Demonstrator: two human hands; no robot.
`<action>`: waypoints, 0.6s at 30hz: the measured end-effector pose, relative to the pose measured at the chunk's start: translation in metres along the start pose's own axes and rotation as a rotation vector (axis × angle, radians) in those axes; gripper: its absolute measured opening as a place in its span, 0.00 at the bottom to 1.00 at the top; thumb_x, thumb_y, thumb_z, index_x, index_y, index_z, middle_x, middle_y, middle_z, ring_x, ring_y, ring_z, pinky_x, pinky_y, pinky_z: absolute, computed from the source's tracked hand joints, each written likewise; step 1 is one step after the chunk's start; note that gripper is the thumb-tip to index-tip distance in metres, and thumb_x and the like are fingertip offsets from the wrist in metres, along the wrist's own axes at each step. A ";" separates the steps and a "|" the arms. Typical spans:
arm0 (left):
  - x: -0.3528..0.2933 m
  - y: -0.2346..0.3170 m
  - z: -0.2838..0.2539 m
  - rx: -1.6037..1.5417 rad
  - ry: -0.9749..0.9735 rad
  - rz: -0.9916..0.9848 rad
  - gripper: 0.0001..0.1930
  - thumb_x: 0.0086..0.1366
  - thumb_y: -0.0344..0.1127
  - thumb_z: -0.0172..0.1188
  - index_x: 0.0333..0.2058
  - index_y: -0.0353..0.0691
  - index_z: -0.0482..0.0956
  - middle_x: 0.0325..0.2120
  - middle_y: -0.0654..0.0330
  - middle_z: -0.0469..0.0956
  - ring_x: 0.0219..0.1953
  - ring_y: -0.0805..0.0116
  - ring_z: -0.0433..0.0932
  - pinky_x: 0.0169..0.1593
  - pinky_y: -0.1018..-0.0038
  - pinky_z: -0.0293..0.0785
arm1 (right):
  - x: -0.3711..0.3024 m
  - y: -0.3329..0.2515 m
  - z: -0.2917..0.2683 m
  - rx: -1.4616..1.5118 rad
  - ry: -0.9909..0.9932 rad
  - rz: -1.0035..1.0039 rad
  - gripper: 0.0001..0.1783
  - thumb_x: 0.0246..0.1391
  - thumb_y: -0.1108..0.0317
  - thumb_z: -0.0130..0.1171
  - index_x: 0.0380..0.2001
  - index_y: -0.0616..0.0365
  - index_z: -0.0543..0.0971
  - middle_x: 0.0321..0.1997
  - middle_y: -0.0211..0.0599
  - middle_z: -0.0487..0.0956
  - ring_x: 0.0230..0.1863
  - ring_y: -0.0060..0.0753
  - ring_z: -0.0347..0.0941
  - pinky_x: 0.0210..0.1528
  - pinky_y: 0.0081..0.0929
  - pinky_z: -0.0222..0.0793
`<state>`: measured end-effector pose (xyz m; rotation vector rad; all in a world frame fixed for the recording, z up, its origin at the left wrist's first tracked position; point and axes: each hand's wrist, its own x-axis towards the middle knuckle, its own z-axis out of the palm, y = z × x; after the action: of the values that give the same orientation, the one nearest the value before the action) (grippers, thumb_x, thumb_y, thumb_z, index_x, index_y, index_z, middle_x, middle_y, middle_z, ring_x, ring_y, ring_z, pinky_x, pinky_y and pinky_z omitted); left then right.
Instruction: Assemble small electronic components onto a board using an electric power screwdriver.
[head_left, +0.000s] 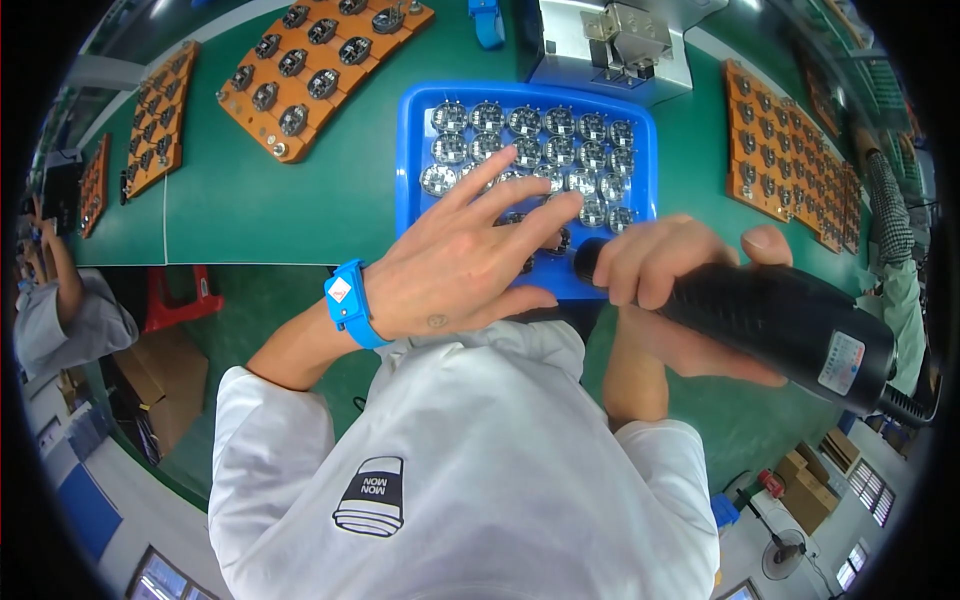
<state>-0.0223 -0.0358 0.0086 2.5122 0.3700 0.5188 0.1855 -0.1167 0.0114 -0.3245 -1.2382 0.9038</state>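
A blue tray [412, 150] on the green table holds several round silver metal parts [540, 125] in rows. My left hand [460, 265], with a blue wrist strap [352, 303], lies flat over the tray's near rows, fingers spread and touching the parts. It holds nothing. My right hand [665, 265] grips a black electric screwdriver [780, 320] by its barrel. The tool's tip end points toward the tray's near right corner, beside my left fingertips.
Orange fixture boards with dark round parts lie at the back left [320, 70], the far left [160, 120] and the right [790, 160]. A grey metal machine [610, 45] stands behind the tray. Another person's sleeve [60, 320] is at the left edge.
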 end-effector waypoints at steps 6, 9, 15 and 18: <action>-0.001 0.001 0.000 0.000 -0.003 -0.003 0.46 0.57 0.52 0.72 0.68 0.34 0.63 0.42 0.63 0.86 0.63 0.54 0.70 0.74 0.47 0.54 | 0.000 -0.008 -0.003 0.039 -0.014 0.066 0.46 0.60 0.31 0.50 0.71 0.49 0.56 0.32 0.51 0.75 0.28 0.49 0.74 0.35 0.50 0.75; -0.001 0.001 0.000 -0.002 -0.008 -0.007 0.46 0.57 0.52 0.72 0.68 0.34 0.63 0.42 0.63 0.86 0.64 0.54 0.70 0.75 0.47 0.53 | 0.001 -0.004 -0.003 0.092 -0.042 0.067 0.41 0.64 0.41 0.55 0.70 0.52 0.58 0.33 0.56 0.77 0.32 0.54 0.76 0.40 0.54 0.75; 0.000 0.000 0.000 -0.004 -0.013 -0.005 0.46 0.57 0.52 0.72 0.68 0.34 0.62 0.42 0.63 0.86 0.64 0.55 0.69 0.75 0.47 0.52 | 0.003 0.006 0.006 0.030 0.110 -0.001 0.56 0.54 0.15 0.41 0.72 0.46 0.54 0.27 0.42 0.73 0.19 0.40 0.70 0.24 0.42 0.74; 0.001 -0.001 -0.001 -0.004 -0.015 -0.007 0.46 0.58 0.52 0.72 0.68 0.35 0.61 0.42 0.63 0.86 0.64 0.55 0.69 0.75 0.47 0.52 | 0.003 0.005 0.001 0.031 0.047 0.002 0.56 0.54 0.15 0.41 0.72 0.46 0.55 0.27 0.43 0.73 0.21 0.42 0.71 0.26 0.44 0.74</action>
<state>-0.0219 -0.0347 0.0089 2.5083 0.3716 0.4966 0.1830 -0.1116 0.0102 -0.3208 -1.1794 0.9119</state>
